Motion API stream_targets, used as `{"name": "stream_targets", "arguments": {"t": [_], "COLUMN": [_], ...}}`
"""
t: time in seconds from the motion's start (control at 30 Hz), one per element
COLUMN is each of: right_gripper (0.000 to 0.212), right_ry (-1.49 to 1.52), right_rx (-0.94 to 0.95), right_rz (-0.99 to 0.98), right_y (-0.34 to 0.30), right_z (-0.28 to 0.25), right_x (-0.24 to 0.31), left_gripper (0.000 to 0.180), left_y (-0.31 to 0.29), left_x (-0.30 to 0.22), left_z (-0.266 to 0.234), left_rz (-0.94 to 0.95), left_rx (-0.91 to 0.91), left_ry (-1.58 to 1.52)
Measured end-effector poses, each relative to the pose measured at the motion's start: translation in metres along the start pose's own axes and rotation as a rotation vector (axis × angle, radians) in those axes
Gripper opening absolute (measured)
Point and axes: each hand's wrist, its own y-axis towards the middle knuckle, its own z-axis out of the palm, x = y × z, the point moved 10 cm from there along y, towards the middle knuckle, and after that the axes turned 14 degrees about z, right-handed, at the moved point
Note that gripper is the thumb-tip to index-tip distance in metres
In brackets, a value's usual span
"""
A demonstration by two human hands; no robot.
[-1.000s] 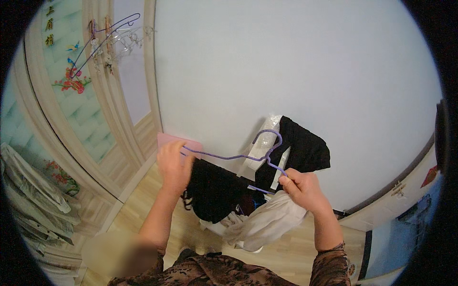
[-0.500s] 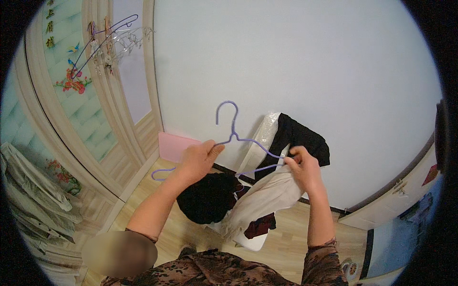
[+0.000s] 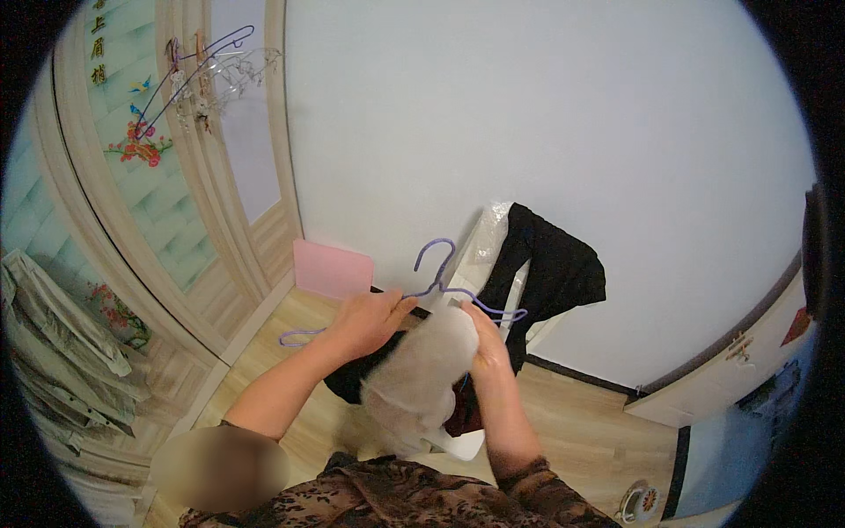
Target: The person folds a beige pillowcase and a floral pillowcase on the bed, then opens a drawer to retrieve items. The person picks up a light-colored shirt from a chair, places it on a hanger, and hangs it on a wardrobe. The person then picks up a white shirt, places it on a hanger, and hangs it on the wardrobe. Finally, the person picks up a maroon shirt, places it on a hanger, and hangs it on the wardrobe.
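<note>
My left hand (image 3: 370, 324) is closed around the left arm of a purple clothes hanger (image 3: 441, 283), whose hook points up. My right hand (image 3: 489, 350) grips a cream-coloured garment (image 3: 421, 374) just below the hanger's right arm. The cloth hangs in front of the hanger's lower part and hides it; whether it passes over the bar I cannot tell. Below lie a black garment (image 3: 350, 377) and a dark red cloth (image 3: 466, 421) on a white chair (image 3: 464, 447). Another black garment (image 3: 568, 268) drapes over the chair's back.
A pink panel (image 3: 333, 269) leans against the wall behind. Wardrobe doors (image 3: 189, 255) line the left, with another purple hanger (image 3: 189, 75) hooked there. A grey-green shirt (image 3: 70, 365) hangs at the lower left. At right stands a white door (image 3: 682, 383).
My right hand has let go of the hanger's right end and moved left, bringing the cream garment up against the hanger. The hanger has lowered and moved slightly right.
</note>
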Motion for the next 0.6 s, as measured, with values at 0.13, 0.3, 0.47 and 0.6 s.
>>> {"name": "stream_targets", "arguments": {"t": [0.13, 0.3, 0.47, 0.6], "right_gripper": [0.018, 0.030, 0.023, 0.023], "right_ry": [0.166, 0.233, 0.208, -0.184], "right_rx": [0.021, 0.085, 0.238, -0.275], "right_rz": [0.002, 0.080, -0.367, -0.874], "right_y": [0.043, 0.020, 0.055, 0.043], "right_z": [-0.013, 0.063, 0.093, 0.113], "right_x": [-0.007, 0.005, 0.070, 0.118], "left_gripper": [0.038, 0.034, 0.035, 0.037], "left_y": [-0.007, -0.025, -0.028, -0.046], "left_x": [-0.025, -0.023, -0.050, -0.039], "left_z": [0.013, 0.001, -0.015, -0.023], "left_rz": [0.085, -0.053, 0.042, 0.010], "left_rx": [0.051, -0.008, 0.031, -0.023], "left_ry": [-0.116, -0.355, -0.295, -0.420]}}
